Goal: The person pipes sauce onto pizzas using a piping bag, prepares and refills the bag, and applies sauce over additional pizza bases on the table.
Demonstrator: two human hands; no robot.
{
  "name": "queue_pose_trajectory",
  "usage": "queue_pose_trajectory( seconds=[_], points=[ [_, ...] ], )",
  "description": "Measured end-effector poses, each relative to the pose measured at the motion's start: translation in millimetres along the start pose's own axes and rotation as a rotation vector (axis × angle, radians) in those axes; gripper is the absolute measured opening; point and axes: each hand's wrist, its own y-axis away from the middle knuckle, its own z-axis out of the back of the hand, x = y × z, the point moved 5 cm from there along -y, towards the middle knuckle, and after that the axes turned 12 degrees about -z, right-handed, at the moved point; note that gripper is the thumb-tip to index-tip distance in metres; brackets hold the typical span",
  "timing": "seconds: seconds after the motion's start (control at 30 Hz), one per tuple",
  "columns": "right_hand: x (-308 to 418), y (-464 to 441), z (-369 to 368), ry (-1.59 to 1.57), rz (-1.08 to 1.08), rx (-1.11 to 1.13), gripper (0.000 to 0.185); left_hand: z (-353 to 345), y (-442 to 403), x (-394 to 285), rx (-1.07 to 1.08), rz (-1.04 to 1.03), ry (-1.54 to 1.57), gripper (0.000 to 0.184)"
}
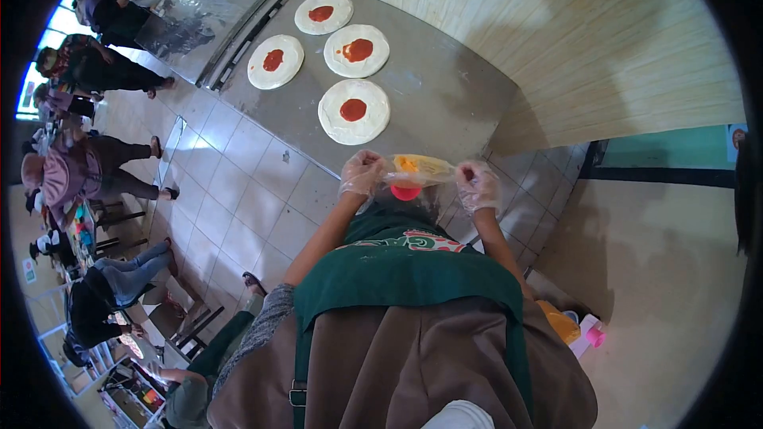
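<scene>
Steel counter, apparently a bag, stretched between left fingers and right fingers, pinching its ends

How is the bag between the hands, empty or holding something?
Holding something: orange-yellow stuff shows through the bag, nearer the left hand than the right hand.

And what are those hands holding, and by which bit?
A see-through plastic bag with something yellow-orange in it: the left hand grips one end, the right hand the other.

Yellow-orange bag contents; red sauce; creamy-white dough; green apron.
</scene>
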Motion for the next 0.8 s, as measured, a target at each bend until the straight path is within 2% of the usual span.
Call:
queue_pose_trajectory(
  seconds=[0.07,0.17,0.27,0.37,0.47,0.57,0.67,0.7,0.73,0.8],
  points=[
    [-12,2,6,0.072,-0.021,-0.048,0.008,6,10,-17,-0.025,-0.109,-0.109,0.013],
    [7,11,11,-0.001,0.019,0.001,0.009,17,29,-75,-0.062,-0.246,-0.271,0.009],
    [19,17,16,-0.057,0.035,-0.046,0.009,20,32,-64,-0.054,-0.121,-0.121,0.008],
    [28,20,25,-0.194,0.122,-0.172,0.009,29,38,-85,-0.133,-0.353,-0.246,0.009],
    [30,18,30,-0.125,0.026,-0.039,0.008,29,46,-90,-0.126,-0.109,0.062,0.007],
    [35,17,32,-0.085,0.051,-0.022,0.008,33,42,-83,-0.069,-0.179,0.115,0.007],
    [35,12,40,-0.133,-0.003,-0.064,0.009,41,39,-91,-0.062,-0.104,0.260,0.007],
    [33,10,38,-0.194,-0.042,0.035,0.009,45,40,-98,-0.059,-0.087,0.302,0.007],
    [35,0,34,-0.259,-0.075,0.129,0.009,50,39,-102,0.010,0.075,0.171,0.009],
    [53,-12,33,-0.426,-0.163,0.308,0.009,60,43,-116,0.008,0.030,0.526,0.013]
  ],
)
